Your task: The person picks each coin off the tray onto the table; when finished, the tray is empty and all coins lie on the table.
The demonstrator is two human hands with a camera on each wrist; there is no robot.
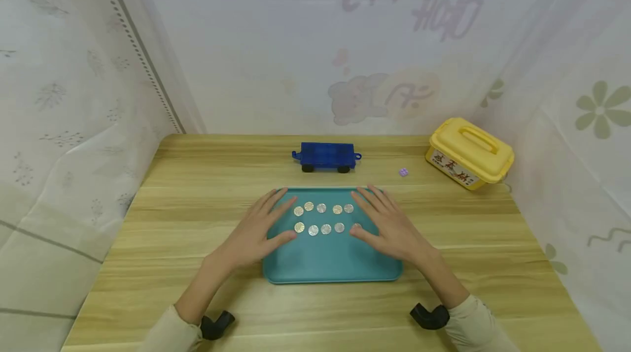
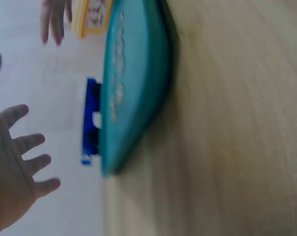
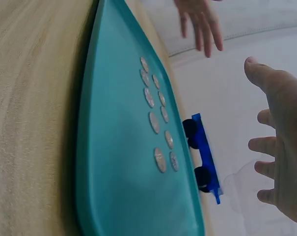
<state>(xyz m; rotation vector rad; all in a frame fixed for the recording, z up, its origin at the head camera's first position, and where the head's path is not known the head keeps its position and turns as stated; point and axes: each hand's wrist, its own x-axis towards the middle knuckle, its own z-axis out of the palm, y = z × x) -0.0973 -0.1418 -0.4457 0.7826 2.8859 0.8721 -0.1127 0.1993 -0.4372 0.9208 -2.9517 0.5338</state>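
- If lowered flat or too fast, could well knock the coins [image 1: 326, 229] out of two rows of five, most likely through splayed fingers brushing several at once.
- Seen now in the wrist views: left hand [image 1: 256, 235] and right hand [image 1: 393, 230] spread wide, without gripping anything, poised above the tray [image 1: 332, 264] and apparently clear of it.
- Easy to overlook or bump: the right end coin of the nearer row, partly covered by the right thumb in the head view.
- Possibly awkward to lift, being thin and flat on a smooth floor; could skid under a pressing fingertip.
- Might jolt every coin by catching the raised rim and shoving the tray.
- Could also nudge the blue wagon [image 1: 327, 156], just beyond the far rim, by overreaching, and set it rolling on black wheels.
- Of the coins: round, metallic-looking, some silvery, some more golden, with lines fanning across several faces.
- Of the tray: teal, matt, probably plastic, rectangular with rounded corners.
- Of the wagon: a flat rectangular bed, with a hook at one end and a ring at the other.
- Round about: tabletop [image 1: 197, 204] in pale streaked wood grain; yellow box [image 1: 470, 146] with handled lid and picture label; small purple piece [image 1: 403, 172], too tiny to make out.
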